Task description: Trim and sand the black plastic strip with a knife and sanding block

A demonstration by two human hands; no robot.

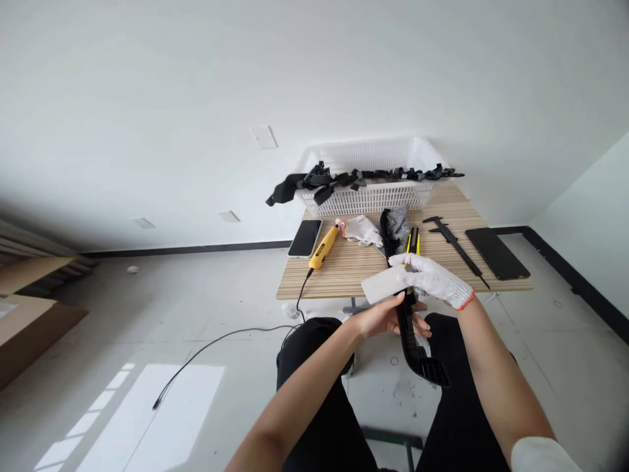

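My bare left hand (pixel 381 319) is closed around a long, slim black plastic part (pixel 411 344), which runs from over the table down between my knees and ends in a wider, bent piece. On my right hand (pixel 436 278) there is a white knitted glove with an orange cuff. Its fingers are closed on a pale rectangular flat piece (pixel 383 286), lying across the black part just above my left thumb. I cannot tell what the flat piece is made of. Beyond my gloved fingers stands a yellow-and-black tool (pixel 413 241), partly hidden.
A white plastic basket (pixel 378 196) with black parts (pixel 319 178) across it stands at the table's back. On the wooden table (pixel 339 283) lie a phone (pixel 304 237), a yellow corded tool (pixel 324 248), a glove (pixel 362 231), a caliper (pixel 457 247) and a black flat device (pixel 497 253).
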